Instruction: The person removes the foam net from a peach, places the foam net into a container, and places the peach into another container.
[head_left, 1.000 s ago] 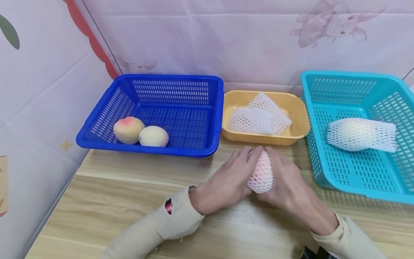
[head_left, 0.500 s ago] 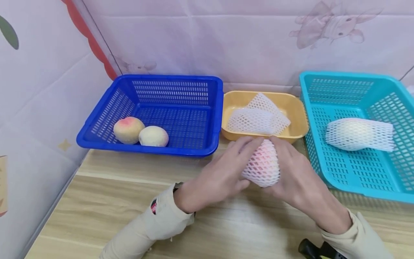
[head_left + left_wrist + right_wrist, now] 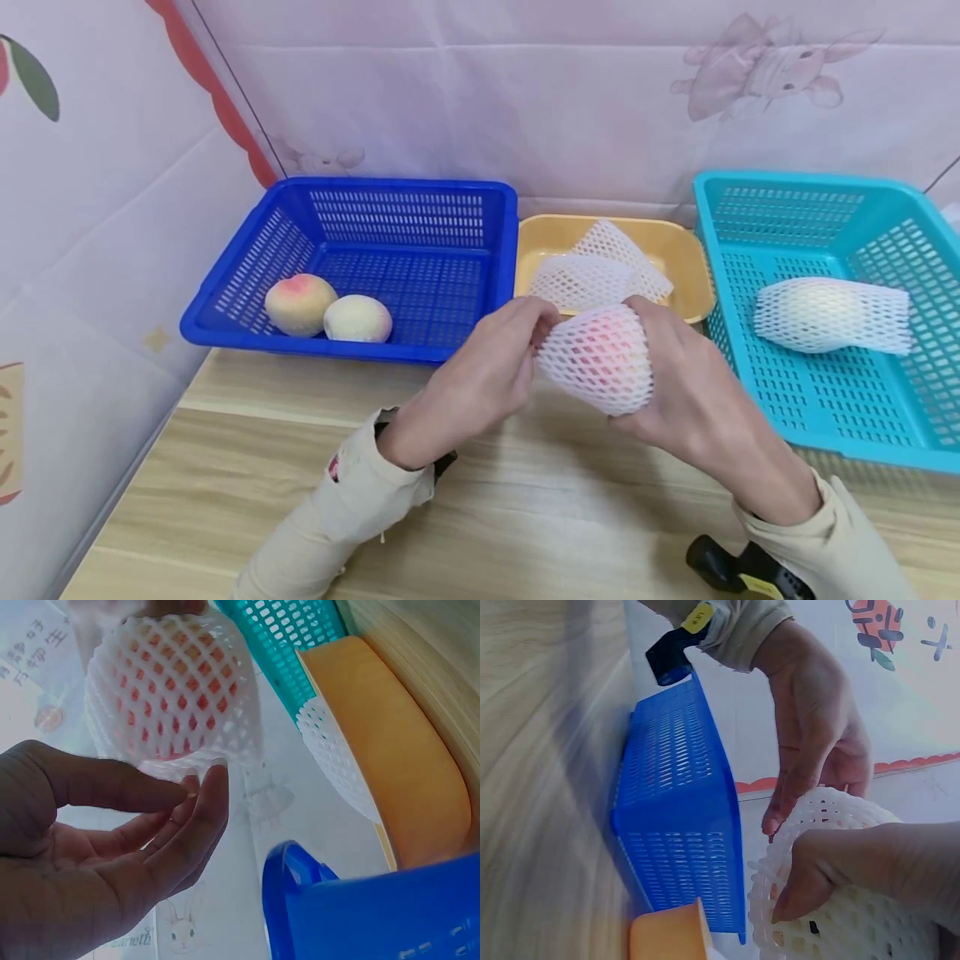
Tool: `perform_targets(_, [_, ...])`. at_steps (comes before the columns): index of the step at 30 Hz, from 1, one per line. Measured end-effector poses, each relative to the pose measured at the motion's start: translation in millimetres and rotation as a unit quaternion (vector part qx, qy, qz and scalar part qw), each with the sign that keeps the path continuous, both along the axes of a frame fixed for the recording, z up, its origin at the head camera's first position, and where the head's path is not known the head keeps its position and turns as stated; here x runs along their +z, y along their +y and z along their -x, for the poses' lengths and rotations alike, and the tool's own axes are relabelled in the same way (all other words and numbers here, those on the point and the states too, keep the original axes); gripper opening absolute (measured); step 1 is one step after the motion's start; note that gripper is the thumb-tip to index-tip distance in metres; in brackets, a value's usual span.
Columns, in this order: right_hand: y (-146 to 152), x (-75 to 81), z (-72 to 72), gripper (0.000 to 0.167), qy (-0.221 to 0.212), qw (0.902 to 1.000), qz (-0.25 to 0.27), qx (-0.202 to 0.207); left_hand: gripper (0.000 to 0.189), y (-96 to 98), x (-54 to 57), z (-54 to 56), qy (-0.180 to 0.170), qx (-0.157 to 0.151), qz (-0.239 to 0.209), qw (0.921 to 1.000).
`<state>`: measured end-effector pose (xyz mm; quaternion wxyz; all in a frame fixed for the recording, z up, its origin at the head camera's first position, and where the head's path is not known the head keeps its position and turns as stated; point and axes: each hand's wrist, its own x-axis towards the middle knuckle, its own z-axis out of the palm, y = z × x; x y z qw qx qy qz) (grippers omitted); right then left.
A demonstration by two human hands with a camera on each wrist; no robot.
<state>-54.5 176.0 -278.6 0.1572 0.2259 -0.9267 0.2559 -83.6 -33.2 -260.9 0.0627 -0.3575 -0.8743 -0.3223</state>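
Note:
A pinkish peach in a white foam net [image 3: 600, 358] is held up over the table in front of the yellow tray. My right hand [image 3: 690, 383] grips the netted peach from the right, its thumb lying over the mesh in the right wrist view. At the net's left end is my left hand [image 3: 480, 367]; in the left wrist view its thumb and fingertips pinch the net's edge. Two bare peaches, one blushed [image 3: 300, 305] and one paler [image 3: 357, 319], lie in the blue basket [image 3: 412, 353]. Another netted fruit [image 3: 832, 315] lies in the turquoise basket [image 3: 795, 425].
Foam nets [image 3: 581, 282] lie in the yellow tray [image 3: 686, 258] between the two baskets. A black device [image 3: 712, 562] with a yellow label shows by the right sleeve. A printed cloth wall [image 3: 480, 100] stands close behind the containers.
Both hands have lifted the netted peach slightly toward the tray. The left hand has slid off the peach's side to the left, onto the net's end, and the peach has turned.

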Motion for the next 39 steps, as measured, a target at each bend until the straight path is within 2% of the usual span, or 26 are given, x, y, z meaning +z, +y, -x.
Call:
perform_targets(4, [-1.1,8.9,2.1,0.1,-0.018,0.9998,-0.006,-0.002,0.016,-2.3,2.6,4.7,-0.029,0.022,-0.057,0.9977])
perform_targets(7, [-1.2,16.4,4.4,0.102,-0.033,0.9994,-0.007,0.004,0.012,-6.0,4.5,8.2,-0.066,0.016,-0.125,0.9899])
perform_targets(10, [-0.8,23.7,6.8,0.101,-0.046,0.9988,-0.008,0.015,0.013,-9.6,6.0,10.0,-0.111,-0.006,-0.183,0.9769])
perform_targets(12, [-1.0,27.9,8.3,0.1,-0.049,0.9985,-0.009,0.022,0.016,-11.4,7.2,10.6,-0.144,-0.018,-0.207,0.9677])
perform_targets(18, [-2.2,37.4,12.3,0.097,-0.023,0.9988,-0.002,0.043,0.022,-13.9,10.0,12.7,-0.226,-0.022,-0.259,0.9387])
perform_targets(22, [-2.1,40.1,12.8,0.096,-0.022,0.9988,0.002,0.043,0.02,-16.5,10.2,13.7,-0.246,-0.037,-0.312,0.9167])
perform_targets(25, [-1.3,40.8,12.8,0.096,-0.029,0.9988,0.003,0.04,0.023,-17.4,9.9,14.5,-0.246,-0.069,-0.335,0.9068])
perform_targets(28, [-1.1,41.2,13.1,0.097,-0.034,0.9986,0.004,0.039,0.036,-17.4,8.7,15.2,-0.251,-0.096,-0.349,0.8976])
perform_targets(32, [-2.3,42.1,13.8,0.091,-0.043,0.998,0.01,0.044,0.055,-15.9,5.1,16.6,-0.249,-0.114,-0.355,0.8935])
perform_targets(35, [-3.3,42.6,13.3,0.091,-0.053,0.9975,0.012,0.046,0.063,-14.0,2.2,17.8,-0.243,-0.123,-0.349,0.8968])
perform_targets(39, [-4.5,42.3,12.8,0.093,-0.053,0.9975,0.01,0.045,0.068,-11.9,-0.4,17.5,-0.246,-0.108,-0.332,0.9042])
